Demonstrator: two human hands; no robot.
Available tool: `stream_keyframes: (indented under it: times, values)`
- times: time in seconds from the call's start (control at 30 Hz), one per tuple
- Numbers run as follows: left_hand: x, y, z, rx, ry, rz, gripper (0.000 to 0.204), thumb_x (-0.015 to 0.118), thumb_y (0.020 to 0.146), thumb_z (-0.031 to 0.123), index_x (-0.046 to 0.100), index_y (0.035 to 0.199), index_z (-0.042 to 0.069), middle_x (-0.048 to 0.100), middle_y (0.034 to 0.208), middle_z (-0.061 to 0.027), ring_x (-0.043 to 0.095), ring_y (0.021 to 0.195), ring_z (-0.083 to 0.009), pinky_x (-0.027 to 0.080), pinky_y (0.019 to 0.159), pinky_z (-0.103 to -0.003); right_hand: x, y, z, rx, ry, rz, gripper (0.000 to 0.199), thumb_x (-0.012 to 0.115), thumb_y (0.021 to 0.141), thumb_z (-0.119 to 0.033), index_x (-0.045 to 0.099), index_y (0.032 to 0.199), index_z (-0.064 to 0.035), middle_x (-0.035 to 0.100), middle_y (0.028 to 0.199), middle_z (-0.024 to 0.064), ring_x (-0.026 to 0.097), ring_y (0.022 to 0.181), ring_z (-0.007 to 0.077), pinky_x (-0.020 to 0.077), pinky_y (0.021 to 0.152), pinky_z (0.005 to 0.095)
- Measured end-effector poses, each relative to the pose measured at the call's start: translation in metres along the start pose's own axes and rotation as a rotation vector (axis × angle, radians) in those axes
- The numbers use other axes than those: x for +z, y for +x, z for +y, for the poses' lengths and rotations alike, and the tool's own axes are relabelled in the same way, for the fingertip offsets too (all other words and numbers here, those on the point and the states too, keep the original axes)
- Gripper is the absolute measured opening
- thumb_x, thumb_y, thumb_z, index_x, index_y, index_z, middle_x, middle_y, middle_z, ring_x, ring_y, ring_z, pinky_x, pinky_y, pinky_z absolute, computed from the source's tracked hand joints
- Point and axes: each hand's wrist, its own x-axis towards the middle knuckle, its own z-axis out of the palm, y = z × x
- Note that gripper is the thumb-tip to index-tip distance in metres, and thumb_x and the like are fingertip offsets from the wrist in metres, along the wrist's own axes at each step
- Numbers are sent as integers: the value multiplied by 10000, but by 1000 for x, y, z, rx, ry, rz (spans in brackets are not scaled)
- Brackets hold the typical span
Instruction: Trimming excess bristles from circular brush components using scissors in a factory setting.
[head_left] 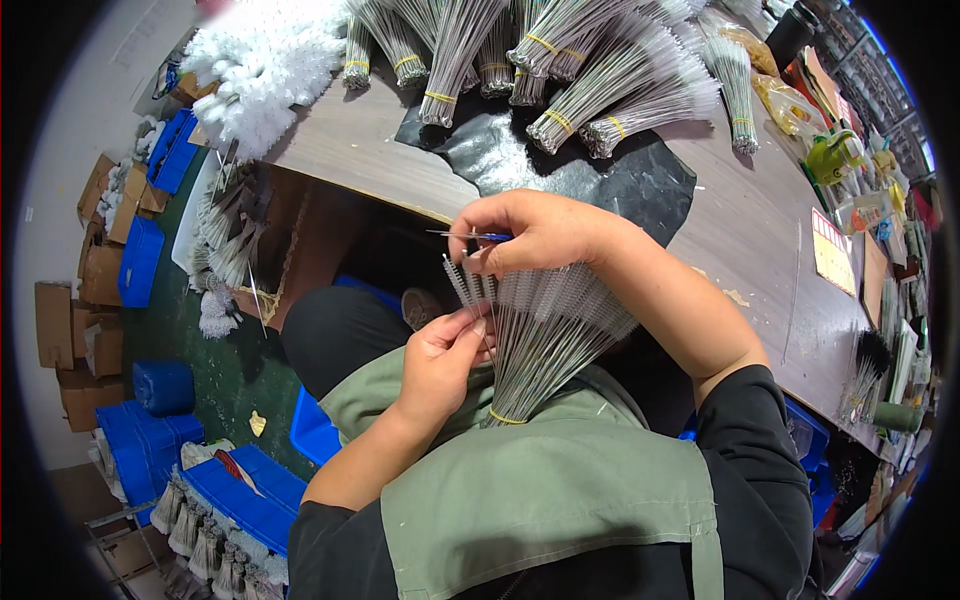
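A large bundle of thin wire tube brushes (550,345) stands fanned out in my lap. Their pale bristle ends point away from me, and a yellow band ties the wire ends near my apron. At the bundle's left side, my left hand (440,362) pinches a few of the brushes just below the bristles. My right hand (535,230) is curled over the bristle tips. It grips a small pointed metal tool with a blue handle (494,237), whose tip sticks out to the left; its exact kind is unclear.
More banded brush bundles (465,60) lie on the table (350,140), some on a black sheet (640,185). White bristly pieces (255,75) pile up at the far left. Blue bins (245,490) and cardboard boxes (60,325) stand on the left. A green bottle (835,157) sits at right.
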Motion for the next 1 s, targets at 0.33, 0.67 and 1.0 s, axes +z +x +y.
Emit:
stream_keyframes:
  times: [0.33,0.67,1.0]
  values:
    - [0,5,-4,21,-8,5,256,552,944,74,596,1178,-22,649,943,-39,601,793,-86,520,730,-243,-6,1,5,-48,-240,5,187,650,815,-123,622,965,-15,642,861,22,567,839,82,471,781,261]
    - [-11,44,-42,-423,-94,-826,875,757,758,418,340,1400,-5,492,1337,-170,491,1230,-276,411,1029,-439,-10,-6,5,-194,-172,-160,160,658,865,-160,603,883,-10,617,797,26,575,774,91,479,726,263]
    - [23,8,11,-268,375,-543,707,796,616,194,507,1231,-2,582,834,-57,570,747,-164,455,647,-285,-22,-27,-53,-355,-61,496,117,554,891,-113,628,915,-26,671,876,80,629,755,154,511,695,306]
